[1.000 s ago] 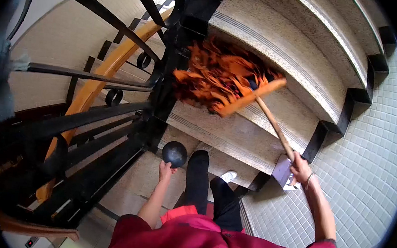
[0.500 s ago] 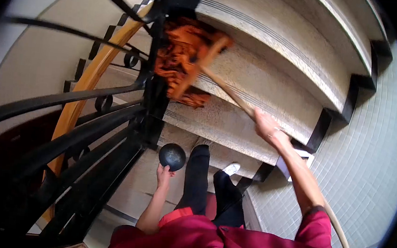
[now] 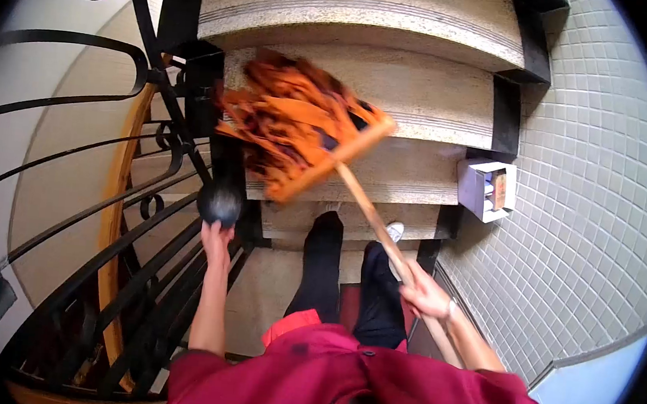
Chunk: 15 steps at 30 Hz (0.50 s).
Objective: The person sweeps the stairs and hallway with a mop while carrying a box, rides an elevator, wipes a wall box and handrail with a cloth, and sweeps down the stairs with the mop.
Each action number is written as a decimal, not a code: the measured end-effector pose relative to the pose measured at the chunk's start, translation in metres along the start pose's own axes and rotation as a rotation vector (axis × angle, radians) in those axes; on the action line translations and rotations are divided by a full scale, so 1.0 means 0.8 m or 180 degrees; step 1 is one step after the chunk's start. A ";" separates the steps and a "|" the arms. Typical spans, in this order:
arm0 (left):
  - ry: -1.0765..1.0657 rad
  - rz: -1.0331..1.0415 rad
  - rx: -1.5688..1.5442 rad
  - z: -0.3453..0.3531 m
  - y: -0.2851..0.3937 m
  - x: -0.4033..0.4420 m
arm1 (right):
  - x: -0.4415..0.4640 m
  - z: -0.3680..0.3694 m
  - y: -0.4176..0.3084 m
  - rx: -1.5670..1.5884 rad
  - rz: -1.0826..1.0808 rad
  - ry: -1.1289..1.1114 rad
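My right hand [image 3: 427, 294] is wrapped round the wooden handle of a mop [image 3: 366, 202], with the rest of the pole passing back under my forearm. The mop's wooden crossbar and orange and dark cloth strips [image 3: 299, 123] hang over the stair steps ahead of me, blurred by motion. At the left, the fingers of my left hand [image 3: 217, 240] are closed against the near side of a dark, shiny round ball [image 3: 219, 204] beside the railing. I cannot tell whether the ball is fixed to the railing.
Stone steps [image 3: 366, 71] with grooved edges rise ahead. A black iron railing [image 3: 141, 217] with a wooden handrail [image 3: 117, 207] runs along the left. A white box [image 3: 486, 192] with things inside stands by the tiled wall [image 3: 571, 185] on the right. My feet are on the lower steps.
My view has turned. The mop has come off the step at the railing and swung outward, its strips spread. My right hand has come nearer my body. My left hand stays at the ball.
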<state>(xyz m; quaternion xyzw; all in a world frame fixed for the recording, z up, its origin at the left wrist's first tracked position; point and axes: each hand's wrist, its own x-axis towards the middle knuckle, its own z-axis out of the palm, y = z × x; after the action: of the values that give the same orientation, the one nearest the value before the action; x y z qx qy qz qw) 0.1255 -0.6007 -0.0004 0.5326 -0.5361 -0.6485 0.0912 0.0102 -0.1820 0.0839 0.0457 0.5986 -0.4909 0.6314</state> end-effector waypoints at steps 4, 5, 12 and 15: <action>-0.0096 -0.0031 -0.0126 0.057 0.010 0.099 | -0.055 0.025 0.055 0.1973 0.0574 0.0242; -0.0336 0.0017 -0.0135 0.069 0.010 0.130 | -0.060 0.030 0.066 0.2284 0.0602 0.0355; -0.0340 -0.0404 -0.0447 0.115 -0.002 0.367 | -0.007 0.045 0.124 0.3431 0.0313 0.0823; -0.0316 -0.0425 -0.0675 0.144 0.017 0.391 | 0.044 0.027 0.143 0.3723 0.0364 0.0885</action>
<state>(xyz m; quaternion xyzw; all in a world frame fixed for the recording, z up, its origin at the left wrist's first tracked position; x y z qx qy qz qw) -0.1016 -0.7529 -0.1918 0.5217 -0.4318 -0.7317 0.0770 0.0958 -0.1574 0.0013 0.4812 0.3029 -0.6933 0.4427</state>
